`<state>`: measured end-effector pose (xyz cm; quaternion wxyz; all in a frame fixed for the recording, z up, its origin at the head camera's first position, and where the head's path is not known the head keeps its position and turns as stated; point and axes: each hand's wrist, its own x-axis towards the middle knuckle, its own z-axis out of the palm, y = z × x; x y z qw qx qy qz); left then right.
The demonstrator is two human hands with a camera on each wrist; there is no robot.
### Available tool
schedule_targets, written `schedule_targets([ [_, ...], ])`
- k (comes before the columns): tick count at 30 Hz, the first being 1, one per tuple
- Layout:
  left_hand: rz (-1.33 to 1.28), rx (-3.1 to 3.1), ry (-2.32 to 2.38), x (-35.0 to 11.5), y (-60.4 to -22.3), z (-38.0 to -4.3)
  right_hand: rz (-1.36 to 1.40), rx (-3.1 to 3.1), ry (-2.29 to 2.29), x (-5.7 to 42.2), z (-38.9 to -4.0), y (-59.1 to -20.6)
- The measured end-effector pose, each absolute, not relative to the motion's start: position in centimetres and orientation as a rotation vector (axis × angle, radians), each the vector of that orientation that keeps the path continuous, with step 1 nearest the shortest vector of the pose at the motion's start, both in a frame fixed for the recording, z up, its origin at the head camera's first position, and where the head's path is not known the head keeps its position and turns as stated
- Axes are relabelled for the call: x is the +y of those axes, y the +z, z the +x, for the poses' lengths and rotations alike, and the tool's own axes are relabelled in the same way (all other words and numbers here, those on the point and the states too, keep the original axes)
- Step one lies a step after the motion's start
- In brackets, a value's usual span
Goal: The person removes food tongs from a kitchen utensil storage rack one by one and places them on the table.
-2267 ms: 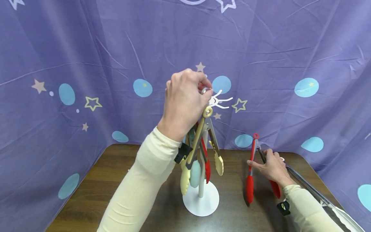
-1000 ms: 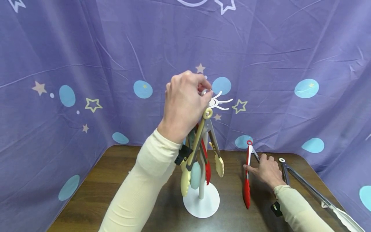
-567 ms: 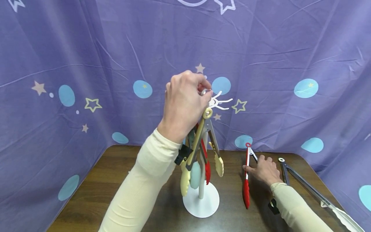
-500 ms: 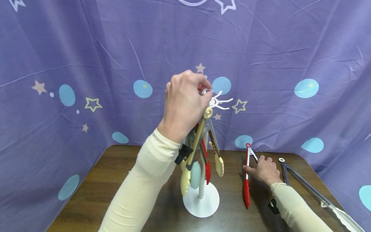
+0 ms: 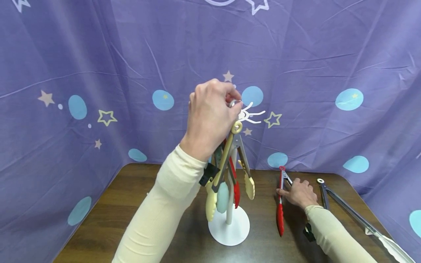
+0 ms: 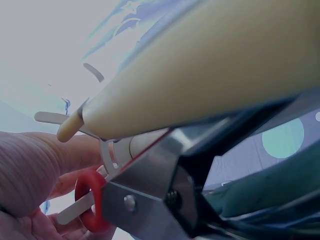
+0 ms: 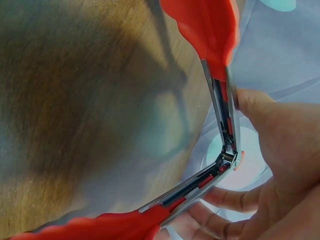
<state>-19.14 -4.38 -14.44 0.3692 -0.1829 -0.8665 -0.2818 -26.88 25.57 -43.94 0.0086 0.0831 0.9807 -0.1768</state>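
Observation:
My left hand [image 5: 208,117] pinches the top of a white hook stand [image 5: 229,233], thumb and fingertips closed on it. Several tongs hang from its hooks, among them a pale yellow pair [image 5: 211,206], a red pair [image 5: 236,195] and a mint-tipped one [image 5: 222,197]. In the left wrist view, a red hanging loop [image 6: 102,210] is threaded on a white prong beside my palm. At the right, my right hand [image 5: 300,193] holds red-tipped tongs [image 5: 280,217], thumb on one arm and fingers on the other. The right wrist view shows these tongs' arms spread wide.
Long metal tongs [image 5: 352,212] with white tips lie on the wooden table [image 5: 108,204] to the right of my right hand. A purple curtain [image 5: 194,44] with stars and blue dots closes off the back and sides.
My right hand has shifted left and slightly down with the red-tipped tongs, away from the long metal ones, uncovering their hinge end. The left hand stays on the stand's top.

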Motion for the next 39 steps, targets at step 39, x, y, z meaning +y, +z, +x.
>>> schedule_targets([
  [39,-0.474,-2.216,-0.760,-4.4,-14.5,-19.2,0.267,2.986,-0.485,25.9,-26.8,-45.0],
])
